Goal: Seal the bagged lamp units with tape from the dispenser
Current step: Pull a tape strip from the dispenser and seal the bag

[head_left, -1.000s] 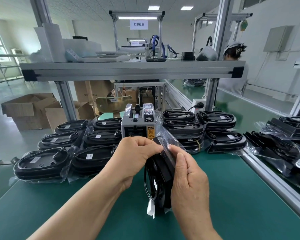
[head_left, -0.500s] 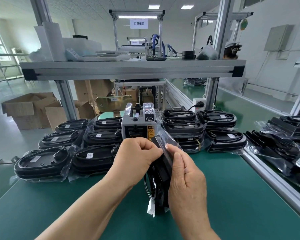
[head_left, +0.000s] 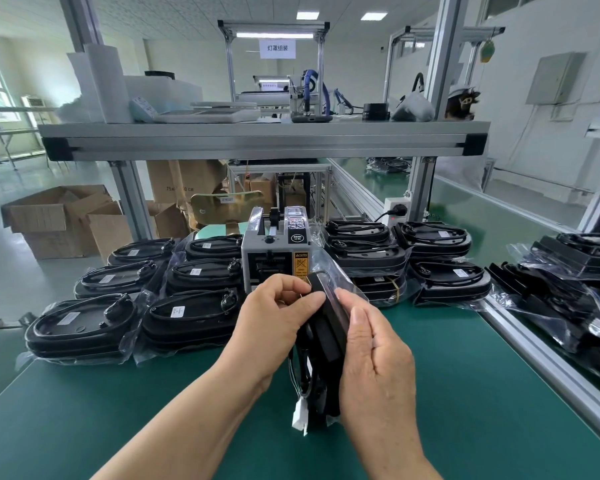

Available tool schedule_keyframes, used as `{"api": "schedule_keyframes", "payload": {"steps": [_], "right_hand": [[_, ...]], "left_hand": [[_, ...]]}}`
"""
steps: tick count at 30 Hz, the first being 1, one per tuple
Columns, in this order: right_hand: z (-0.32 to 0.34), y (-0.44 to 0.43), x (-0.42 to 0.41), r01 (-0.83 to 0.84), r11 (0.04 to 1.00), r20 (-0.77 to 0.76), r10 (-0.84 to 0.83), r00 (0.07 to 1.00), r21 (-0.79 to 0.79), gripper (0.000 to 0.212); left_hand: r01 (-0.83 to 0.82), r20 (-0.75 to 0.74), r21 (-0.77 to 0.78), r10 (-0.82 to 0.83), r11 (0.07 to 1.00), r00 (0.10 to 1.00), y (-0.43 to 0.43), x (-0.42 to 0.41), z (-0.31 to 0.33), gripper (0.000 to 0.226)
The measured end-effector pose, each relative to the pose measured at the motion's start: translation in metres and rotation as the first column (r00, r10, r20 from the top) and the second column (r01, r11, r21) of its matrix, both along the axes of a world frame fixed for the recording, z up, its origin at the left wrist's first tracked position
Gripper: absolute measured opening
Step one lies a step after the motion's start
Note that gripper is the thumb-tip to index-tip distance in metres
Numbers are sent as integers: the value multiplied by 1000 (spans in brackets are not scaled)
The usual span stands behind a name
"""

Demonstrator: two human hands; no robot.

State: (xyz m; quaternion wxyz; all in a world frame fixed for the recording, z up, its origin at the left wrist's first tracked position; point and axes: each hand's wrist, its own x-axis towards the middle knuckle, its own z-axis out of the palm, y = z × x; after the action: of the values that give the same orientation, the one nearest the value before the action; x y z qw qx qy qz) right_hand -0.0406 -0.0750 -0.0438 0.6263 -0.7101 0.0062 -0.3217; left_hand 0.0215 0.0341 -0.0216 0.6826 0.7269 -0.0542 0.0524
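A black lamp unit in a clear bag (head_left: 321,344) stands on edge on the green table (head_left: 118,410), between my two hands. My left hand (head_left: 274,313) curls round its top left edge. My right hand (head_left: 371,348) rests on the bag's right side, with the thumb along the folded plastic near the top. A white connector (head_left: 299,415) hangs at the bag's lower end. The grey tape dispenser (head_left: 274,251) stands just behind my hands. I cannot make out any tape on my fingers.
Stacks of bagged lamp units lie left (head_left: 125,299) and right (head_left: 412,261) of the dispenser. More bagged units (head_left: 575,278) sit on the conveyor beyond the aluminium rail (head_left: 533,351). An aluminium shelf (head_left: 257,140) spans overhead. Cardboard boxes (head_left: 63,220) stand on the floor at left.
My left hand's fingers have shifted a little on the bag's top edge, and my right thumb has slid along the folded plastic. The unit stays in place.
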Motion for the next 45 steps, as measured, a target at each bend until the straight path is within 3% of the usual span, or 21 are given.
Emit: {"api": "schedule_keyframes", "payload": {"steps": [5, 14, 18, 22, 26, 29, 31, 33, 36, 39, 42, 45], "right_hand": [[-3, -6, 0, 5, 1000, -4, -5, 1000, 12, 34], [-4, -6, -5, -41, 997, 0, 41, 999, 69, 35], [-13, 2, 1, -34, 995, 79, 27, 996, 93, 33], [-27, 3, 18, -147, 975, 134, 125, 983, 169, 36], [-45, -2, 24, -347, 888, 169, 308, 936, 301, 34], [-45, -10, 16, -462, 751, 213, 412, 886, 471, 38], [-43, -20, 11, -463, 642, 198, 442, 875, 611, 43], [-42, -28, 7, -406, 635, 118, 445, 888, 657, 50], [-43, -31, 1, -352, 708, -10, 451, 892, 612, 60], [-46, -27, -6, -395, 776, -90, 496, 863, 492, 90], [-45, -18, -13, -421, 895, -255, 445, 859, 143, 93], [-47, -7, -15, -371, 908, -313, 302, 901, -194, 106]], "left_hand": [[69, -14, 39, -69, 997, 998, 4, 2, 0, 27], [119, -17, 13, -119, 993, 993, 3, -1, -3, 27], [15, 80, 95, -23, 995, 997, -5, -5, -12, 30], [-54, 217, 187, 12, 981, 976, -4, 5, -11, 39], [-51, 304, 211, -16, 976, 953, 2, 9, -21, 47], [-32, 328, 145, -17, 989, 944, 7, 4, -35, 54], [9, 329, 94, -40, 996, 944, 11, -1, -45, 59], [58, 327, 87, -84, 994, 941, 14, -8, -56, 64], [76, 330, 203, -142, 976, 933, 20, -20, -75, 76], [37, 305, 296, -131, 954, 943, 25, -28, -91, 77], [0, 338, 335, -120, 942, 934, 29, -29, -95, 72], [4, 390, 359, -154, 933, 908, 30, -29, -92, 71]]}}
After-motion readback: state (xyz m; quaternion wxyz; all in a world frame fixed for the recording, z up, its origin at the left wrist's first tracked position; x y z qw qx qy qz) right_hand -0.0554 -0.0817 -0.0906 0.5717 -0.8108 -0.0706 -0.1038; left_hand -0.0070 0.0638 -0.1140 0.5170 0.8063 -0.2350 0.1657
